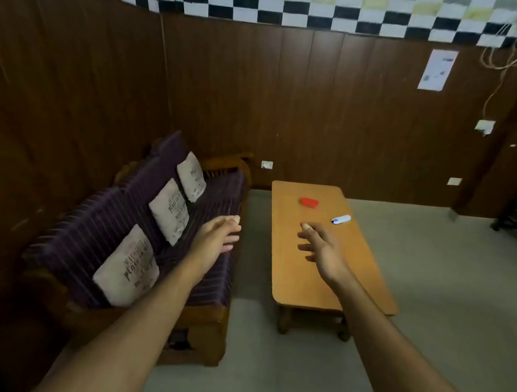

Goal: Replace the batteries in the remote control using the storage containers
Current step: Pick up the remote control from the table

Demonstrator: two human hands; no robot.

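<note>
- Reaching forward, both bare arms stretch out from the person toward a low wooden table.
- Left hand hangs over the edge of the striped sofa, fingers loosely extended and close together, holding nothing.
- Right hand hovers above the tabletop, fingers spread and empty.
- White remote control lies near the table's right edge, beyond the right hand.
- Red container sits farther back, apart from the remote.
- Three printed cushions lean along the sofa back.

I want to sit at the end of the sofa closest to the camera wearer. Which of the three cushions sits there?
The largest-looking cushion, low in the picture beside the left forearm. The other two cushions lie farther along the sofa toward the wall.
</note>
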